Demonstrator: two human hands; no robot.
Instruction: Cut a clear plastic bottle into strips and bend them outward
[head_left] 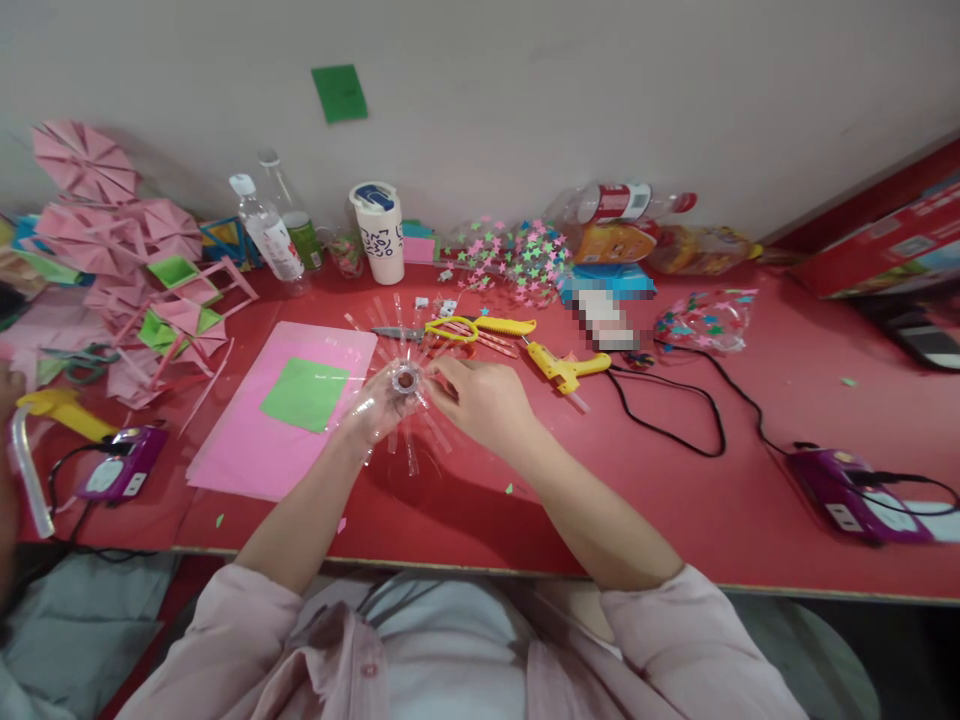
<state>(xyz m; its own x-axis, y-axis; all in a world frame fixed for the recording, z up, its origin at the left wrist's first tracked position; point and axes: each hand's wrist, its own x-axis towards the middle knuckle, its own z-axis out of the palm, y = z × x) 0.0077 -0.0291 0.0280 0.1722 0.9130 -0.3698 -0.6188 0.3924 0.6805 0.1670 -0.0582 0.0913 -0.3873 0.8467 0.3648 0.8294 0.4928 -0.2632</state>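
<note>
Between my hands is a clear plastic bottle top (pixel 405 379), cut into many thin strips that fan out around its round neck. My left hand (pixel 373 408) is closed on it from the left, partly seen through the clear strips. On the other side, my right hand (pixel 484 395) pinches with bent fingers at one of the strips. Just beyond lie scissors with yellow handles (pixel 452 330) and a yellow cutter knife (pixel 508 326). A yellow glue gun (pixel 564 368) rests to the right. Pink paper sheets (pixel 244 440) with a green square (pixel 306 394) on top lie to the left.
Pink folded-paper shapes (pixel 124 235) pile up at the left. A white cup (pixel 381 240) and a clear bottle (pixel 270 235) stand along the wall. Bags of paper stars (pixel 536 260) lie behind. Purple power boxes (pixel 855 495) with black cords sit at both sides. Another person's arm (pixel 9 470) shows at far left.
</note>
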